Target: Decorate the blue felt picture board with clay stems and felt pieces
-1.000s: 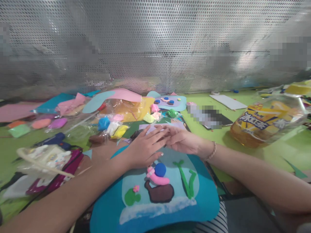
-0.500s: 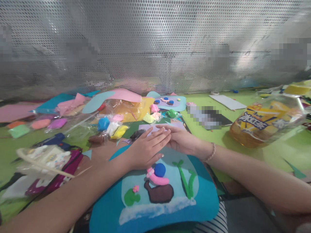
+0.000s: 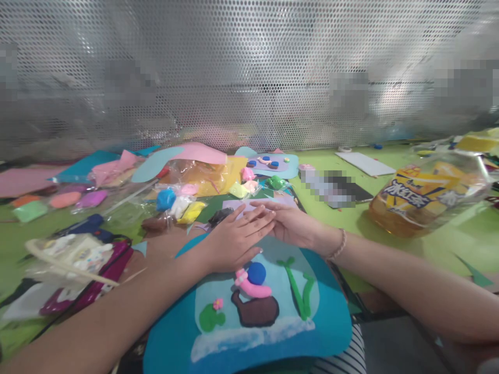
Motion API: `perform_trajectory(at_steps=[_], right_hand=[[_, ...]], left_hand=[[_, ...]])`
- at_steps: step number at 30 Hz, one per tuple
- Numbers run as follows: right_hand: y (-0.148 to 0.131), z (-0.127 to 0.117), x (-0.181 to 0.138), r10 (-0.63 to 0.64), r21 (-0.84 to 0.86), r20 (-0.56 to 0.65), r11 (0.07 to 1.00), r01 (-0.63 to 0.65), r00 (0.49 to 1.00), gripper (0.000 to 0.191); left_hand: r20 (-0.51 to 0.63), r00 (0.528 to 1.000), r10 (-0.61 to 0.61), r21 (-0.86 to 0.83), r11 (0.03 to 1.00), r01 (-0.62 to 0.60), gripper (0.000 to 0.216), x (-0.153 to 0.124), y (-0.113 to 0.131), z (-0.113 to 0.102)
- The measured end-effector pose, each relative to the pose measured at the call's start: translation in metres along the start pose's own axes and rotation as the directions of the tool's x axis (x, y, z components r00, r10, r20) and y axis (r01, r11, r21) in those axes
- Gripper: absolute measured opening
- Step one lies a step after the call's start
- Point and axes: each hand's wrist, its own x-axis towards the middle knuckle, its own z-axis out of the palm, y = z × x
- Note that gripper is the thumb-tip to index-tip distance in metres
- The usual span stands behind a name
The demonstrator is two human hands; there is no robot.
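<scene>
My left hand [image 3: 233,238] lies palm down with its fingers stretched out and pressed onto my right palm. My right hand [image 3: 290,224] is turned palm up under those fingers, flat and open. Whether anything is squeezed between the two palms is hidden. Both hands hover over the far edge of a blue felt board [image 3: 327,322]. On the board sit a pink clay snail with a blue ball [image 3: 251,279], a brown clay mound [image 3: 257,310], a green lily pad with a pink flower [image 3: 211,315] and green clay stems [image 3: 298,291].
Bagged clay lumps in blue, white and yellow [image 3: 179,202] lie beyond my hands. Coloured felt sheets [image 3: 117,165] and a pink case [image 3: 97,283] crowd the left. A bottle of yellow tea [image 3: 424,195] lies at the right. A perforated metal screen [image 3: 249,72] closes the back.
My left hand has slid slightly back and forth over my right palm, as in rolling. Everything on the table stays put.
</scene>
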Motion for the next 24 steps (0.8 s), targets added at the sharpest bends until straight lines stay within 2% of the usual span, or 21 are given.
perform_trajectory(at_steps=[3,7,12,14,20,24], right_hand=[[-0.003,0.001,-0.001,0.05,0.051,0.018,0.997,-0.051,0.999,0.026],[-0.007,-0.001,-0.002,0.116,0.151,0.04,0.981,-0.121,0.992,0.032],[-0.007,-0.003,-0.003,0.161,0.182,0.124,0.966,-0.182,0.979,0.047],[-0.008,-0.003,-0.003,0.172,0.194,0.145,0.961,-0.199,0.974,0.051],[-0.012,-0.002,-0.005,0.165,0.231,0.123,0.954,-0.19,0.979,0.051],[-0.012,-0.003,-0.005,0.156,0.234,0.148,0.954,-0.188,0.977,0.052]], left_hand=[[-0.006,0.999,-0.048,0.008,0.999,0.048,0.053,-0.001,-0.002,0.001],[-0.009,0.996,-0.092,0.018,0.996,0.093,0.053,-0.003,-0.004,0.001],[0.017,1.0,0.017,0.0,1.0,-0.017,0.052,-0.001,0.0,-0.001],[0.014,1.0,0.011,0.001,1.0,-0.011,0.052,0.0,0.0,-0.002],[0.005,0.997,-0.077,0.014,0.997,0.076,0.051,-0.003,-0.006,-0.003],[0.002,0.996,-0.086,0.016,0.996,0.086,0.052,-0.004,-0.006,-0.002]])
